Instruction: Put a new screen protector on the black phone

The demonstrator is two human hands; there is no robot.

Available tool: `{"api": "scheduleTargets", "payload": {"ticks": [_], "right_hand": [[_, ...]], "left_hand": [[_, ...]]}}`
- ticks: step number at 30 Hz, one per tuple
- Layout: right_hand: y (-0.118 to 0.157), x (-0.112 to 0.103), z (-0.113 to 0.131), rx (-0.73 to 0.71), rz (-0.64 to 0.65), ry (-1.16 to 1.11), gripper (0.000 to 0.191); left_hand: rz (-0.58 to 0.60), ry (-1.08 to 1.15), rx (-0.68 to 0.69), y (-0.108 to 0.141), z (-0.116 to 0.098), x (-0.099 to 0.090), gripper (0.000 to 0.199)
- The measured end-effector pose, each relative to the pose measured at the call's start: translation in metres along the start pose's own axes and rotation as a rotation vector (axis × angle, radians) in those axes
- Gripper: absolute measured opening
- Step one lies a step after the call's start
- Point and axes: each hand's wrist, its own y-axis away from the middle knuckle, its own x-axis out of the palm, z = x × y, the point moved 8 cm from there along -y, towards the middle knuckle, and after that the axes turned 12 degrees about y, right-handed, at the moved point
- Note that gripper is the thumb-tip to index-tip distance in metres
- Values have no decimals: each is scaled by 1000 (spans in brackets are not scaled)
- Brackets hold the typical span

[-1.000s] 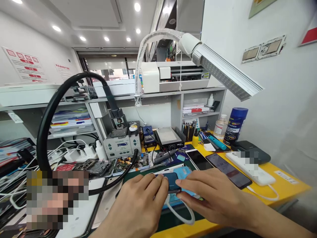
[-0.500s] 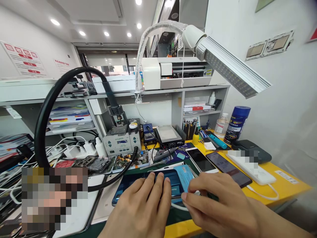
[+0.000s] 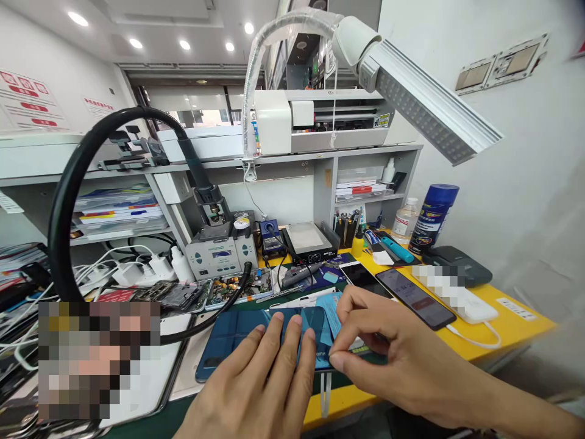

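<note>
A blue Huawei phone [image 3: 227,338] lies back up on the dark green mat. My left hand [image 3: 262,381] rests flat across it, fingers spread, covering its middle. At the phone's right end, my right hand [image 3: 388,360] has thumb and index finger pinched together by the corner; whatever is between the tips is too small to make out. Pale, translucent strips [image 3: 325,393] hang from the phone's near edge. Behind my right hand, a light blue packet or card [image 3: 329,308] is partly covered.
Right of my hands lie a white-edged phone [image 3: 359,275], a lit black phone [image 3: 415,299] and a white power strip [image 3: 457,296]. A black hose [image 3: 219,314] loops down on the left beside the hot-air station [image 3: 214,259]. An open phone with bare boards [image 3: 237,286] sits behind.
My right hand has risen slightly, still pinched at the phone's right end. The blue phone has shifted a little left and nearer. The pale strips now hang below its near edge. The view tilted down.
</note>
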Motion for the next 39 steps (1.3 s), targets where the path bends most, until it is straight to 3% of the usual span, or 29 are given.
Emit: {"api": "scheduleTargets", "payload": {"ticks": [7,10,12,14,19,23,29,39], "right_hand": [[-3,11,-28,292,25,-219,26],[-1,3,-34,320,-97,-156,22],[1,-5,-35,314,-179,-138,15],[3,-7,-34,287,-172,-171,13],[6,2,-25,192,67,-206,47],[7,5,-23,170,153,-109,62],[7,6,-21,180,160,-102,47],[7,12,-24,173,158,-140,41]], "left_hand": [[-36,48,-7,1,-7,2,38],[-1,26,37,0,-7,1,40],[-2,16,39,0,-4,-2,40],[1,3,45,-1,-3,-5,39],[-9,6,59,-1,-6,-4,40],[-23,26,9,0,-5,-2,38],[-2,5,81,1,-11,-4,39],[-47,82,6,-1,-8,-5,36]]}}
